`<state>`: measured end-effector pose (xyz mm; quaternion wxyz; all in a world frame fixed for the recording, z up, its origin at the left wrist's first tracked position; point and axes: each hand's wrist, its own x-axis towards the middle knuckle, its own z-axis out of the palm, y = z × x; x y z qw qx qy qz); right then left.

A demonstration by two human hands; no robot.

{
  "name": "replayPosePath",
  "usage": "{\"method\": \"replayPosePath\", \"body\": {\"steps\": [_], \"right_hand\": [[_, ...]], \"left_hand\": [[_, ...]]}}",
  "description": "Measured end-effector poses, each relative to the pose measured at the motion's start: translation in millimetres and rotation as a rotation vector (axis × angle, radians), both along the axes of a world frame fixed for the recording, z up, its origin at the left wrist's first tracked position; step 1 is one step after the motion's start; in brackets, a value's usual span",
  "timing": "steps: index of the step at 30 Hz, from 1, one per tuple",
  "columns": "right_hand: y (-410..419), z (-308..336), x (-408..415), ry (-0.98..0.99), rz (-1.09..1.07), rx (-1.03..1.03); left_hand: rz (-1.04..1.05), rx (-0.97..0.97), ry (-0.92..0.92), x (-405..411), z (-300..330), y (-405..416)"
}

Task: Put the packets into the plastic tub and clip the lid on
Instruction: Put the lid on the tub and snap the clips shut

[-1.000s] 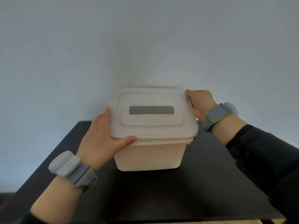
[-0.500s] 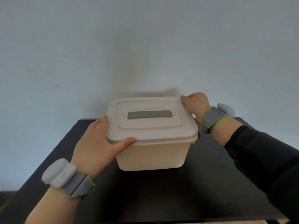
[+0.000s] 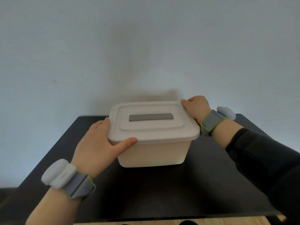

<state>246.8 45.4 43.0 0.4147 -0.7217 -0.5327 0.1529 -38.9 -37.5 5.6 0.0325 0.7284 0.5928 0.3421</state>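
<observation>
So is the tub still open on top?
No, the lid covers the tub, with the left hand and right hand at its edges.

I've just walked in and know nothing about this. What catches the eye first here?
A cream plastic tub sits mid-table on a black table, its pale lid on top with a grey strip in the middle. The left hand grips the lid's near-left corner, the right hand its far-right corner. Both wrists wear grey bands.
</observation>
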Motion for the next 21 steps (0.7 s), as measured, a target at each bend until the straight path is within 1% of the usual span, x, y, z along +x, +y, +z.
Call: {"method": "replayPosePath", "body": {"steps": [12, 21], "right_hand": [[-1.5, -7.0, 0.7, -0.047, 0.017, -0.057], [-3.4, -6.5, -0.9, -0.096, 0.044, -0.056]], "left_hand": [[0.017, -0.037, 0.032, 0.3, -0.3, -0.6], [0.031, -0.036, 0.038, 0.2, -1.2, -2.9]]}}
